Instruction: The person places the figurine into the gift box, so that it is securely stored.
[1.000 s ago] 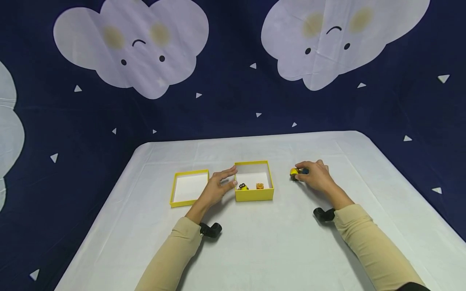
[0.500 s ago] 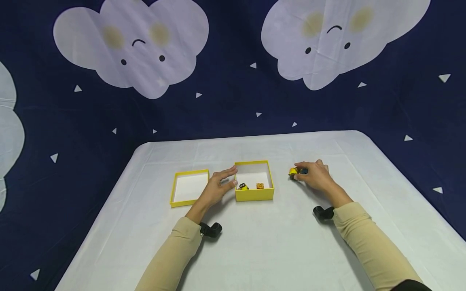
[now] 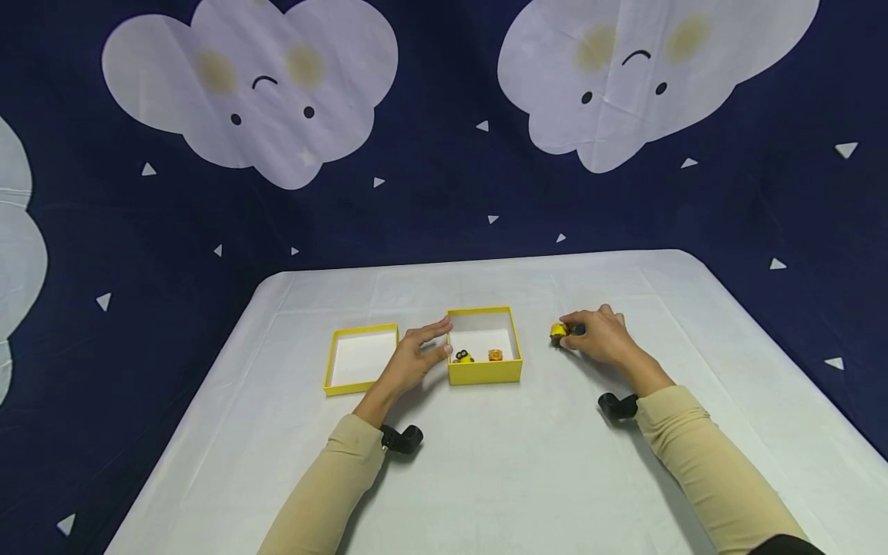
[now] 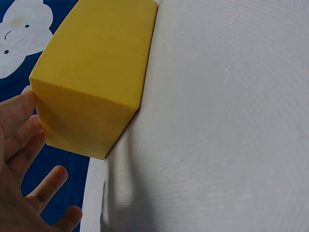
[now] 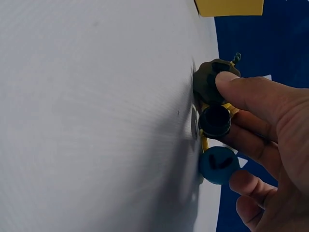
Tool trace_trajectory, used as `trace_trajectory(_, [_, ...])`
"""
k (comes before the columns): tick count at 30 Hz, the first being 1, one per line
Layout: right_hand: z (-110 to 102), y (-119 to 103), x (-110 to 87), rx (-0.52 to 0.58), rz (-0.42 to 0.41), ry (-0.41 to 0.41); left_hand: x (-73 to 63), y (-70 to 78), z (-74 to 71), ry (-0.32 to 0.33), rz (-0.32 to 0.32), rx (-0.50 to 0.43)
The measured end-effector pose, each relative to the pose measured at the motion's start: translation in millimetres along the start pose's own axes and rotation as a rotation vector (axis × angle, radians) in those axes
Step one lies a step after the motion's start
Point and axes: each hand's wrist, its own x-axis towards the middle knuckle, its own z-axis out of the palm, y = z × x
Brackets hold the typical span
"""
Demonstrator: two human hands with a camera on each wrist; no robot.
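Observation:
My left hand rests its extended fingers against the left side of an open yellow box, the thumb held apart from the others. Inside the box lie a small yellow toy with round dark eyes and a little orange toy. To the right of the box, my right hand pinches a small yellow-topped toy low over the tablecloth. From the right wrist, the thumb presses its dark olive, patchy side, fingers behind. A black cup-shaped piece and a blue round piece sit close under the hand.
A shallow yellow-rimmed lid lies with its white inside up, left of the box and partly behind the left hand. White cloth covers the table. A dark blue curtain with clouds hangs behind its far edge.
The right hand has shifted very slightly left, and the pinched toy has turned and moved a little with it. The left hand and the box stay where they were.

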Motion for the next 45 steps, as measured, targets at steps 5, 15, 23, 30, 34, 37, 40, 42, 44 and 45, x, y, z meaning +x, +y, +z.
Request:
trace_trajectory(5, [0.5,-0.3,-0.8,0.006,-0.005,0.005,11.6,-28.7,7.0,0.032,-0.005,0.006])
trace_trajectory(15, [-0.3,-6.9,-1.3,0.094,-0.064,0.083,17.1,-42.0,10.2,0.050,-0.012,0.016])
trace_trajectory(23, [-5.2,-24.7,-2.4,0.169,-0.082,0.107,15.8,-41.4,9.8,0.051,0.000,0.011])
trace_trajectory(30, [-4.9,-39.3,-1.8,0.211,-0.069,0.108,16.5,-42.2,9.3,0.047,0.014,0.010])
trace_trajectory(34, [-3.1,-46.8,0.4,0.227,-0.072,0.109,17.2,-42.7,9.2,0.048,0.020,0.010])
trace_trajectory(37, [-2.1,-52.5,1.6,0.244,-0.076,0.102,17.4,-43.1,9.3,0.046,0.028,-0.005])
trace_trajectory(40, [-1.4,-58.4,2.2,0.263,-0.080,0.093,17.6,-42.4,9.5,0.042,0.031,-0.014])
trace_trajectory(42, [-0.5,-62.2,2.7,0.273,-0.084,0.090,16.9,-38.9,9.0,0.034,0.021,-0.013])
trace_trajectory(44, [1.0,-66.0,3.1,0.280,-0.092,0.086,13.3,-29.3,6.9,0.024,0.011,-0.005])
trace_trajectory(45, [1.8,-67.9,3.3,0.283,-0.100,0.086,11.6,-24.6,5.8,0.017,0.005,-0.002])
